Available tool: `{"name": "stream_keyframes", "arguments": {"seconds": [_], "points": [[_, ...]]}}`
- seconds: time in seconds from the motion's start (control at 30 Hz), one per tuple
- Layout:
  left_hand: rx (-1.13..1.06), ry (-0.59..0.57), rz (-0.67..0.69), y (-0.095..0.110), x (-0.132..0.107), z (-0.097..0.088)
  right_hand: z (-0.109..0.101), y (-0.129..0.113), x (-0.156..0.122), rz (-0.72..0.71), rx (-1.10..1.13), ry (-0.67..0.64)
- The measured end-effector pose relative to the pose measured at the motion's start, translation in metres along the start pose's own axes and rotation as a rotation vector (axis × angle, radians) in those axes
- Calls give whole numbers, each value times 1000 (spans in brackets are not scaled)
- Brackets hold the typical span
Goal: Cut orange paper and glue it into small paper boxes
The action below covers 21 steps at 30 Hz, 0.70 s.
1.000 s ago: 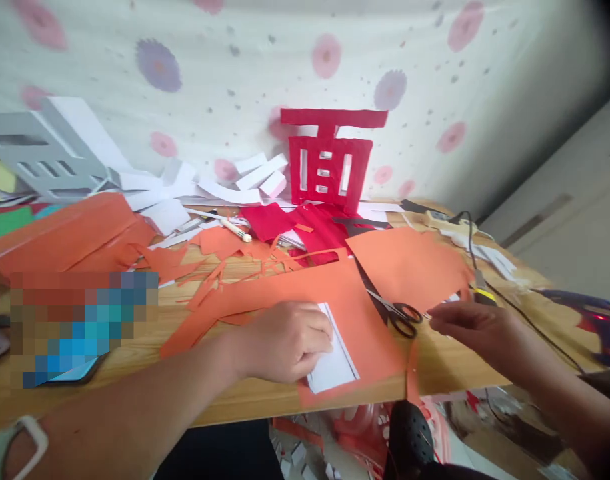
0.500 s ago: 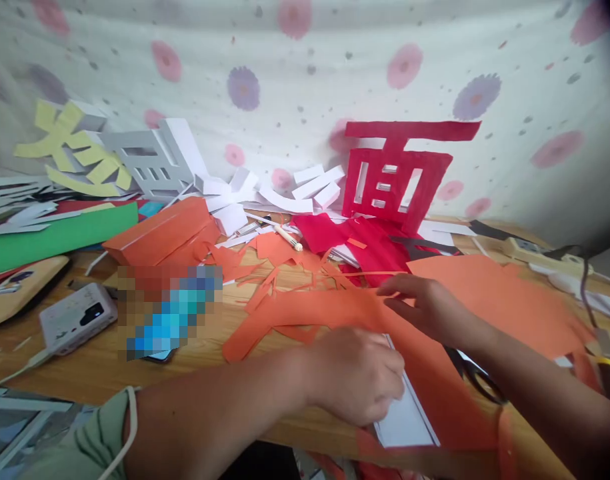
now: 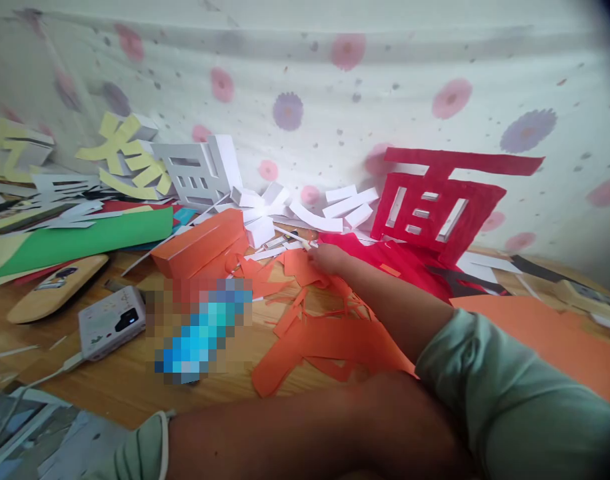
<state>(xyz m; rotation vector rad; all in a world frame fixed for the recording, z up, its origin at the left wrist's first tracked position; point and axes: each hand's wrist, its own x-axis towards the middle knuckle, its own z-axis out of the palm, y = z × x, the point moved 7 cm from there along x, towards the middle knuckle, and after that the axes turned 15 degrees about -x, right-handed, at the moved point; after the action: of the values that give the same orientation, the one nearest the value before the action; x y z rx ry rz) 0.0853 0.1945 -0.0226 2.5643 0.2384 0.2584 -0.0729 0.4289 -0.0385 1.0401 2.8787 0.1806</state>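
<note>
My right hand [image 3: 329,259] reaches far across the table, its fingers closed at the near end of a thin white pen-like stick [image 3: 295,237]. The hand covers part of that stick, so its exact kind is unclear. Under and around the wrist lie orange paper scraps [image 3: 302,267] and red paper [image 3: 355,247]. Down at the bottom edge, my left hand [image 3: 399,407] is dark and blurred, its fingers out of sight. It lies over the near side of a cut orange paper sheet [image 3: 329,337]. Whatever is beneath it is hidden.
A red cut-out character [image 3: 435,207] stands at the back right, with a grey-white one [image 3: 199,170] at the back left. An orange box shape [image 3: 199,243], a white power bank [image 3: 112,320] with a cable, and a pixelated blue object [image 3: 205,333] occupy the left side.
My right hand has moved from the orange sheet forward and left to the white stick. My left hand has dropped toward the bottom edge; the white folded paper under it has left view. The view has shifted left.
</note>
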Motion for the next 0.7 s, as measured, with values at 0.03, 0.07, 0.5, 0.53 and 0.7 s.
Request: {"name": "stream_keyframes", "arguments": {"seconds": [0.03, 0.07, 0.5, 0.53, 0.7], "points": [[-16, 25, 9, -2, 1, 0, -1, 1, 1, 8, 9, -7], [-28, 40, 21, -4, 1, 0, -4, 3, -1, 18, 21, -4], [9, 202, 131, 2, -13, 1, -89, 2, -247, -129, 461, 503], [-8, 220, 138, 4, -15, -1, -87, 6, -266, -88, 571, 512], [-111, 206, 70, 8, -16, -12, -58, 52, -339, 249, 1014, 659]]}}
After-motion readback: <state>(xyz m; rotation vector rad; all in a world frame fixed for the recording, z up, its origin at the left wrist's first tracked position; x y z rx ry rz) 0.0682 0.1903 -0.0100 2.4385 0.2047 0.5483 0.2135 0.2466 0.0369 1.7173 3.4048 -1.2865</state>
